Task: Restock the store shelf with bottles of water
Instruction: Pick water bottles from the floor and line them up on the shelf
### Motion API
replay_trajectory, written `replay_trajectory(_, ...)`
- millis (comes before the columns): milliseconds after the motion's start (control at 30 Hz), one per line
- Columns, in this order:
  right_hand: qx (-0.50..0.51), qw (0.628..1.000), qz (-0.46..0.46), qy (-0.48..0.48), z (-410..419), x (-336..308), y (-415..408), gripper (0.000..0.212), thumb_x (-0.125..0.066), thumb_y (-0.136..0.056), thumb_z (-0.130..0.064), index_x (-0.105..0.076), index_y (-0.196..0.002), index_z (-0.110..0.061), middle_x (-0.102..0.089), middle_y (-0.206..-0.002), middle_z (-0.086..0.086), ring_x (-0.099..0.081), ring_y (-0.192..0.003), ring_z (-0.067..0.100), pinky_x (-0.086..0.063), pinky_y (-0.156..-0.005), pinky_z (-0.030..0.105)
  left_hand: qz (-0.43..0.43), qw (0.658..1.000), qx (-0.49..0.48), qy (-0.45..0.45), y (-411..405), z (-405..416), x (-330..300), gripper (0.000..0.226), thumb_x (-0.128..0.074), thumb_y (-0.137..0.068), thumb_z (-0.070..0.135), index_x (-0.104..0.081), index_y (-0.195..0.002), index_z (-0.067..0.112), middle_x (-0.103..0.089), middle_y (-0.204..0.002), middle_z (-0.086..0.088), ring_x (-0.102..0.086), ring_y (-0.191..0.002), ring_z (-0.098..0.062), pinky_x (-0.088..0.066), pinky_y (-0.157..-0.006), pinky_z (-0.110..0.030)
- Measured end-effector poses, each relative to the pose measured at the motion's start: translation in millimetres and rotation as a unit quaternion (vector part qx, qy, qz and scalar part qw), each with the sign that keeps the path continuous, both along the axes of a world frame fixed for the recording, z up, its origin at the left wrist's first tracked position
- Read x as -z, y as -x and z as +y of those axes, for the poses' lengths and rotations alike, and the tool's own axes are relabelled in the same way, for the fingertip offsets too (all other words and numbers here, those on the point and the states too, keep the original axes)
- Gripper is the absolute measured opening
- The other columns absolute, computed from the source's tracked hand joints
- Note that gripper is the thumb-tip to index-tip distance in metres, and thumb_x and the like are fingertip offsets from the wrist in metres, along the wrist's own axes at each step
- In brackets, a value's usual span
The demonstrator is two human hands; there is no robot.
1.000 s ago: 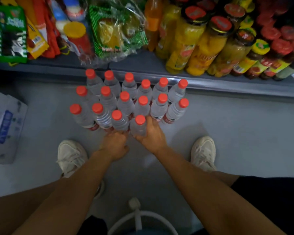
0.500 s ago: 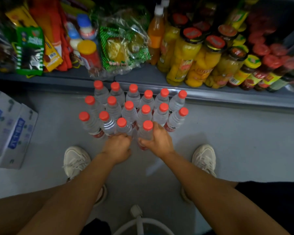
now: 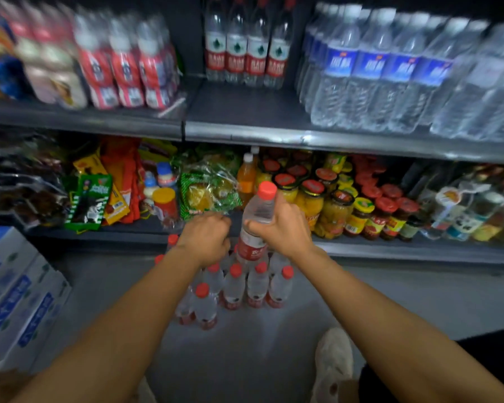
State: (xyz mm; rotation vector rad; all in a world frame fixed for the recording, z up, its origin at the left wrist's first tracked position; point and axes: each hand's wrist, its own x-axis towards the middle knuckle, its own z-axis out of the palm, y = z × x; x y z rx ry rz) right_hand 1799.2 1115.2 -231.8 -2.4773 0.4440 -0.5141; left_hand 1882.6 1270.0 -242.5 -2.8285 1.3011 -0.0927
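My right hand [image 3: 284,228] grips a clear water bottle [image 3: 258,209] with a red cap and red label, held upright above a cluster of several matching bottles [image 3: 234,286] on the floor. To its left hovers my left hand [image 3: 205,238], fingers curled, over the cluster; whatever may be in it is hidden. The upper shelf [image 3: 245,114] has a bare stretch in front of a short row of taller red-label bottles [image 3: 245,50].
Blue-label water bottles [image 3: 390,77] fill the upper shelf's right side, wrapped red-label packs [image 3: 122,65] the left. The lower shelf carries jars [image 3: 332,205] and snack bags [image 3: 207,193]. Stacked cartons [image 3: 15,295] stand on the floor at left. My shoe [image 3: 333,362] is at lower right.
My right hand has lifted one bottle out of the floor cluster. Both hands rose, and the view tilted up, bringing the upper shelf into sight.
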Motion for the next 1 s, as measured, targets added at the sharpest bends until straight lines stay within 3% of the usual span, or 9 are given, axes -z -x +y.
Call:
replay_trajectory(133, 0.015, 0.999, -0.038, 0.031, -15, -65, -24, 0.055, -0.072, -0.066, -0.052, -0.049, -0.105, -0.019, -0.070, -0.098, 0.007, -0.064, -0.091, 0.032, -0.051, -0.068, 0.039, -0.069, 0.997, -0.011, 0.039, -25, -18, -57, 0.034, -0.051, -0.091, 0.030, -0.053, -0.118, 0.011, -0.054, -0.122, -0.009, -0.048, -0.118, -0.027, -0.040, -0.091, -0.035)
replay_trajectory(533, 0.080, 0.974, -0.183, 0.111, -68, -221, -125, 0.060, -0.068, -0.071, -0.061, -0.052, -0.106, -0.014, -0.067, -0.093, 0.003, -0.063, -0.085, 0.025, -0.053, -0.069, 0.039, -0.180, 0.972, -0.011, 0.149, -122, -74, -205, 0.034, -0.051, -0.092, 0.030, -0.053, -0.119, 0.010, -0.055, -0.121, -0.009, -0.049, -0.115, -0.027, -0.041, -0.088, -0.035)
replay_trajectory(733, 0.133, 0.968, -0.168, 0.134, -106, -241, -198, 0.063, -0.068, -0.073, -0.058, -0.051, -0.108, -0.009, -0.065, -0.103, 0.011, -0.061, -0.097, 0.033, -0.040, -0.068, 0.033, -0.189, 0.970, -0.010, 0.152, -175, -105, -218, 0.028, -0.052, -0.090, 0.027, -0.056, -0.111, 0.010, -0.058, -0.116, -0.010, -0.052, -0.111, -0.027, -0.042, -0.088, -0.036)
replay_trajectory(1000, 0.174, 0.965, -0.122, 0.150, -155, -233, -286, 0.067, -0.069, -0.081, -0.051, -0.047, -0.120, -0.002, -0.060, -0.115, 0.016, -0.058, -0.107, 0.036, -0.042, -0.074, 0.037, -0.178, 0.972, 0.002, 0.155, -244, -139, -202, 0.026, -0.052, -0.092, 0.027, -0.055, -0.110, 0.009, -0.056, -0.114, -0.008, -0.051, -0.109, -0.024, -0.043, -0.087, -0.034)
